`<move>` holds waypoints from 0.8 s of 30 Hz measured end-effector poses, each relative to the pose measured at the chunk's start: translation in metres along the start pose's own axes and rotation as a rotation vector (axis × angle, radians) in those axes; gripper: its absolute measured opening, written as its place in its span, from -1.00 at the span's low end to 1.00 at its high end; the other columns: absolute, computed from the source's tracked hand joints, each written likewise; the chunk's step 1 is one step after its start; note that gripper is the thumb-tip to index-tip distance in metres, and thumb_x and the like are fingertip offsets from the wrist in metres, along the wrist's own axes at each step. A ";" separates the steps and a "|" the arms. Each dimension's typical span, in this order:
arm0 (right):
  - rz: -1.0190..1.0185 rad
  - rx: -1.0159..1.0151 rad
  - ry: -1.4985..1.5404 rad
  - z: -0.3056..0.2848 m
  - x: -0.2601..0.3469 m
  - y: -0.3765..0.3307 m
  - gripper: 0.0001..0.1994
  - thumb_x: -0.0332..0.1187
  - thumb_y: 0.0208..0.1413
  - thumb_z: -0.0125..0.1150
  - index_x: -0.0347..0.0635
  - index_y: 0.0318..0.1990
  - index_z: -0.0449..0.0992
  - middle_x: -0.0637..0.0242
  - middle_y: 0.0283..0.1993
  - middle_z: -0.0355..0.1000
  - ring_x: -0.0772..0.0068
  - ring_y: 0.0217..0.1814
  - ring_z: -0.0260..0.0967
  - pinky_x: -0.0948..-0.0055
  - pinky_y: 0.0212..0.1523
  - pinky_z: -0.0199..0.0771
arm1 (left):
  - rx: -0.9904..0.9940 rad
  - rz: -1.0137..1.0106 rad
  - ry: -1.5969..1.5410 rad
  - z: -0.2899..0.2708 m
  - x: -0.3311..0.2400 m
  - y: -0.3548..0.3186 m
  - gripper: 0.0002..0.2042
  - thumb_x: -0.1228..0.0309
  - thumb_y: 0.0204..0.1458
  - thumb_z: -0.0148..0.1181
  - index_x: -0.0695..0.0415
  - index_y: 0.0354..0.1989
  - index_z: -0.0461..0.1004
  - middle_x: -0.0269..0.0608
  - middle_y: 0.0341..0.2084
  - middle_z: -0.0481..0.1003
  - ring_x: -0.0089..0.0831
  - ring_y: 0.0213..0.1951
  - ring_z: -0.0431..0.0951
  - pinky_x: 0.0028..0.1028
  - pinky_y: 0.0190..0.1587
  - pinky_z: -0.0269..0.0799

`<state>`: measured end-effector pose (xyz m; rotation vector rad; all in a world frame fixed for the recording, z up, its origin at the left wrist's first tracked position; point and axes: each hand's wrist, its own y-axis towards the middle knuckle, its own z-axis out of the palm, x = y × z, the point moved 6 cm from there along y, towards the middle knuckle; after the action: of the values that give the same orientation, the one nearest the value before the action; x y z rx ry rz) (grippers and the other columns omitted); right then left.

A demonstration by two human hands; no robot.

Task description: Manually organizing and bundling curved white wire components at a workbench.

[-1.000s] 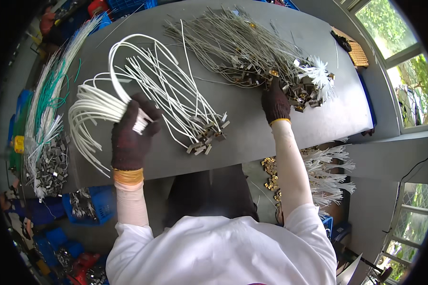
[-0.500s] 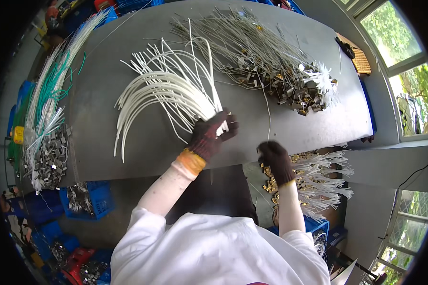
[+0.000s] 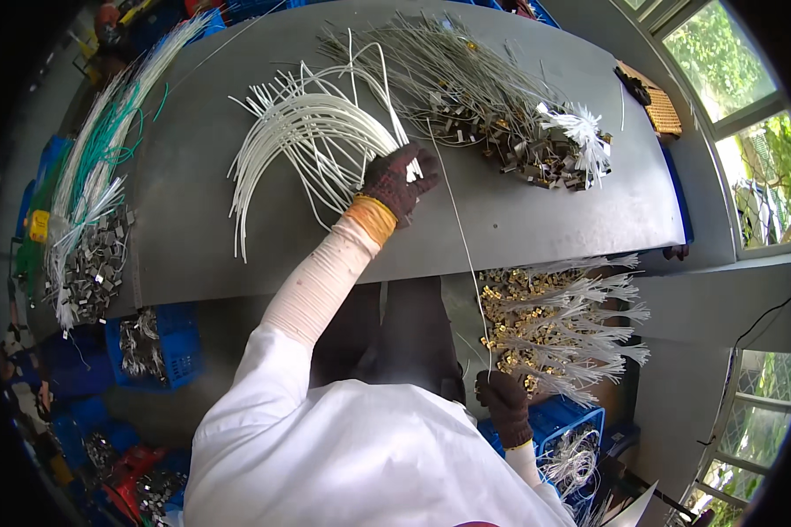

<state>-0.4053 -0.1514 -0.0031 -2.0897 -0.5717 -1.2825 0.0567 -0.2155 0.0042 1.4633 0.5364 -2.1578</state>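
My left hand [image 3: 398, 181], in a dark knit glove, grips the gathered end of a fanned bundle of white wires [image 3: 303, 145] on the grey table [image 3: 536, 220]. A single thin white wire [image 3: 460, 237] runs from the bundle down off the table's near edge. My right hand [image 3: 504, 400], also gloved, is low beside my body and pinches the lower end of that wire. Just above it lies a heap of white wires with brass terminals [image 3: 558, 325].
A tangled pile of grey wires with metal terminals [image 3: 492, 105] covers the far right of the table. Green and white wires [image 3: 88, 184] with metal clips lie along the left edge. Blue bins [image 3: 154, 347] sit under the table; another blue crate [image 3: 567, 439] is lower right.
My left hand has slid the white bundle from the table's left side toward the middle. My right hand left the far pile and dropped below the table edge, drawing one wire down.
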 end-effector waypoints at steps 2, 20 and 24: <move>-0.091 -0.001 -0.037 -0.001 0.003 -0.004 -0.81 -0.54 0.08 0.32 -0.21 -0.13 0.59 0.29 -0.26 0.52 0.54 -0.32 0.47 0.49 -0.35 0.48 | -0.066 -0.113 -0.349 -0.016 0.002 0.007 -0.68 0.57 0.07 0.25 0.11 0.02 0.44 -0.23 -0.12 0.55 -0.17 0.01 0.56 -0.16 0.14 0.52; 0.200 0.151 0.129 -0.015 -0.024 -0.037 -0.81 -0.56 0.08 0.28 -0.26 -0.12 0.59 0.34 -0.30 0.51 0.55 -0.34 0.45 0.51 -0.36 0.44 | -0.154 -0.059 -0.697 -0.038 -0.079 -0.006 -0.81 0.43 0.23 0.11 0.21 -0.04 0.44 -0.05 -0.17 0.54 -0.13 -0.09 0.58 -0.09 0.05 0.58; 0.173 0.183 0.069 -0.015 -0.021 -0.034 -0.80 -0.57 0.08 0.28 -0.27 -0.12 0.59 0.35 -0.30 0.51 0.55 -0.34 0.44 0.51 -0.36 0.44 | -0.132 -0.058 -0.684 -0.044 -0.079 -0.007 -0.84 0.41 0.23 0.13 0.20 -0.09 0.49 -0.09 -0.22 0.56 -0.19 -0.10 0.59 -0.13 0.04 0.59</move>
<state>-0.4459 -0.1380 -0.0074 -1.8930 -0.4498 -1.1545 0.1105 -0.1717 0.0624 0.5754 0.4519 -2.4225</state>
